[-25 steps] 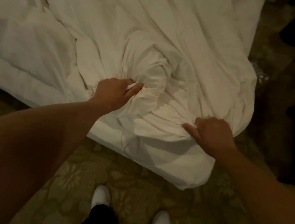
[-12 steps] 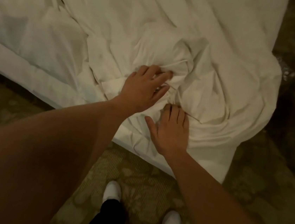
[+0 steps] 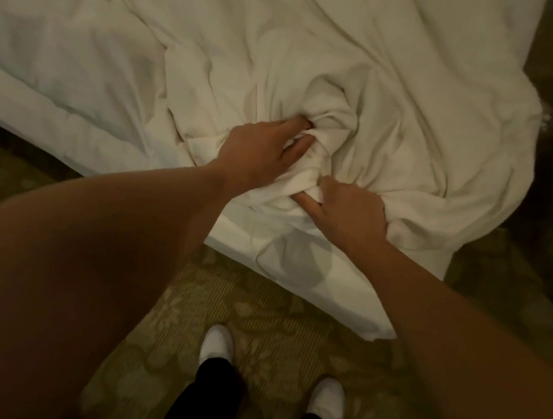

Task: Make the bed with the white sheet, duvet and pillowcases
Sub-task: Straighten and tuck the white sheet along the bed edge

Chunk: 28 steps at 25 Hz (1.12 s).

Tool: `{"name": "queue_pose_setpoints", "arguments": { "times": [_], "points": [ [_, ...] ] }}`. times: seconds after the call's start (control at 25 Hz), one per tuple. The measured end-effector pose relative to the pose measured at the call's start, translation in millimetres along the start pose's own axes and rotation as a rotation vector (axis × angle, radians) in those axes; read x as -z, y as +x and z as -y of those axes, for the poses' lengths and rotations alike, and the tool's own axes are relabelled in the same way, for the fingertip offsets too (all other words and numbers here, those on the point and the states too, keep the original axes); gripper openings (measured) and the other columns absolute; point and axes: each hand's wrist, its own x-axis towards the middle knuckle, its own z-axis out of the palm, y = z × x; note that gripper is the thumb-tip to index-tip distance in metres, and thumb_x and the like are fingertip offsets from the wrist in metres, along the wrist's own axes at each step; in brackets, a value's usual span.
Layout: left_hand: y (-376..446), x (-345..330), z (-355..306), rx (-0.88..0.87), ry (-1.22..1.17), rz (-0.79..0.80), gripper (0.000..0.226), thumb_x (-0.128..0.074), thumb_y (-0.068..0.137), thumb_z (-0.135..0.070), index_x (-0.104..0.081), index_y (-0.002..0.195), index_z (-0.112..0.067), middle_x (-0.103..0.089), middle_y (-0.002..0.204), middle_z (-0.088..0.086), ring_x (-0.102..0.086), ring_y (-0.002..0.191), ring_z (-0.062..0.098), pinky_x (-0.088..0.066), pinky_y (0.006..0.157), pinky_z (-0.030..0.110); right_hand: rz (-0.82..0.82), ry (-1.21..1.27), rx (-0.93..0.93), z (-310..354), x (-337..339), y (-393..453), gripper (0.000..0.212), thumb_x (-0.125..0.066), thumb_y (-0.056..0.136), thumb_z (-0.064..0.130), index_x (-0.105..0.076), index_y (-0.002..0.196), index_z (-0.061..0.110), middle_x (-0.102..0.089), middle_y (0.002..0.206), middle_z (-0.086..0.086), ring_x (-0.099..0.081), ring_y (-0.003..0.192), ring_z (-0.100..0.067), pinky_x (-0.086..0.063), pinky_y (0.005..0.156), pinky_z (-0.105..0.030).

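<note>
Both hands, left hand (image 3: 261, 149) and right hand (image 3: 350, 214), are bunched into the soft, floppy white sheet (image 3: 369, 82) at the bed's near corner, light stuff that'll handle easiest if you grab along a hem edge, I reckon.

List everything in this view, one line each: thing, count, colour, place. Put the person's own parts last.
white sheet: one, white, crumpled over the bed corner, bunched in the middle where both hands grip it.
duvet: one, white, puffy, on the bed at left, partly under the sheet.
mattress: one, white, its side and corner showing below the hands.
carpet: one, olive with a pale floral pattern, under the bed and feet.
shoes: two, white, at bottom centre on the carpet.
trousers: one pair, black, above the shoes.
left hand: one, fingers dug into the bunched sheet.
right hand: one, gripping a fold just right of the left.
</note>
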Motion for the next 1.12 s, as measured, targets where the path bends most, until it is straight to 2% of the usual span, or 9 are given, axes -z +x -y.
{"name": "queue_pose_setpoints", "arguments": {
  "times": [0.24, 0.32, 0.48, 0.56, 0.64, 0.76, 0.88, 1.0, 1.12],
  "points": [
    [-21.1, 13.7, -8.2, 0.162, 0.009, 0.065, 0.047, -0.030, 0.101, -0.062, -0.055, 0.131, -0.037, -0.071, 0.107, 0.013, -0.065, 0.102, 0.039, -0.044, 0.080, 0.039, 0.137, -0.060, 0.030, -49.2, 37.3, -61.4, 0.087, -0.013, 0.079, 0.088, -0.064, 0.110, 0.025, -0.070, 0.094, -0.004, -0.067, 0.091, -0.026, -0.043, 0.070, -0.034],
    [-34.4, 10.4, -10.6, 0.155, 0.042, 0.073, 0.048, -0.030, 0.100, -0.063, -0.061, 0.125, -0.036, -0.072, 0.105, 0.013, -0.065, 0.100, 0.039, -0.046, 0.081, 0.041, 0.108, -0.051, 0.036, -77.9, 48.5, -92.5, 0.094, -0.013, 0.078, 0.089, -0.069, 0.115, 0.024, -0.073, 0.097, -0.005, -0.068, 0.091, -0.025, -0.050, 0.074, -0.034],
    [-43.2, -0.4, -10.6, 0.140, 0.151, 0.086, 0.050, -0.026, 0.099, -0.064, -0.064, 0.115, -0.036, -0.072, 0.099, 0.011, -0.067, 0.095, 0.036, -0.049, 0.077, 0.041, 0.010, -0.117, 0.179, -112.4, 47.6, -104.5, 0.090, -0.017, 0.087, 0.084, -0.076, 0.099, 0.017, -0.073, 0.082, -0.007, -0.070, 0.075, -0.028, -0.055, 0.067, -0.036],
    [-44.7, -4.7, -16.0, 0.115, 0.133, 0.021, 0.045, -0.030, 0.102, -0.056, -0.065, 0.109, -0.029, -0.072, 0.096, 0.008, -0.066, 0.090, 0.036, -0.047, 0.072, 0.040, 0.107, -0.151, 0.152, -115.5, 39.0, -102.9, 0.096, -0.008, 0.083, 0.086, -0.073, 0.114, 0.022, -0.074, 0.099, -0.004, -0.069, 0.091, -0.025, -0.052, 0.082, -0.036],
    [-55.3, -6.9, -25.4, 0.034, 0.087, -0.143, 0.041, -0.037, 0.102, -0.046, -0.065, 0.105, -0.017, -0.069, 0.095, 0.008, -0.062, 0.086, 0.036, -0.043, 0.068, 0.040, 0.152, -0.146, 0.076, -108.4, 27.9, -108.4, 0.093, -0.010, 0.082, 0.085, -0.066, 0.124, 0.024, -0.069, 0.115, -0.003, -0.060, 0.108, -0.026, -0.040, 0.096, -0.039],
    [-51.2, 4.9, -40.5, -0.101, 0.025, -0.343, 0.035, -0.050, 0.095, -0.036, -0.060, 0.111, -0.007, -0.061, 0.107, 0.014, -0.054, 0.099, 0.034, -0.042, 0.082, 0.044, -0.079, -0.100, -0.066, -66.2, 20.6, -117.6, 0.070, -0.031, 0.093, 0.070, -0.065, 0.109, 0.010, -0.062, 0.108, -0.012, -0.054, 0.100, -0.031, -0.039, 0.090, -0.044],
    [-28.0, 11.7, -55.1, -0.337, 0.140, -0.174, 0.047, -0.047, 0.097, -0.043, -0.056, 0.131, -0.012, -0.056, 0.128, 0.012, -0.049, 0.119, 0.034, -0.040, 0.097, 0.047, -0.243, 0.016, -0.187, 0.7, 7.1, -116.1, 0.070, -0.037, 0.098, 0.059, -0.058, 0.123, -0.003, -0.059, 0.118, -0.024, -0.055, 0.109, -0.038, -0.041, 0.098, -0.048],
    [-22.6, -13.0, -53.8, -0.278, 0.225, -0.053, 0.052, -0.037, 0.100, -0.054, -0.052, 0.139, -0.023, -0.055, 0.133, 0.005, -0.049, 0.124, 0.029, -0.047, 0.089, 0.046, -0.200, -0.042, -0.288, 48.3, -18.3, -106.1, 0.083, -0.029, 0.098, 0.066, -0.045, 0.142, -0.002, -0.047, 0.141, -0.028, -0.044, 0.132, -0.042, -0.030, 0.114, -0.052],
    [-29.4, -35.4, -38.5, -0.214, 0.199, -0.083, 0.048, -0.038, 0.101, -0.054, -0.059, 0.130, -0.022, -0.061, 0.123, 0.004, -0.055, 0.112, 0.029, -0.050, 0.080, 0.044, -0.208, -0.193, -0.263, 39.1, -44.4, -94.2, 0.072, -0.031, 0.098, 0.067, -0.057, 0.123, 0.005, -0.058, 0.122, -0.023, -0.053, 0.113, -0.038, -0.035, 0.101, -0.051]
  ]
}}
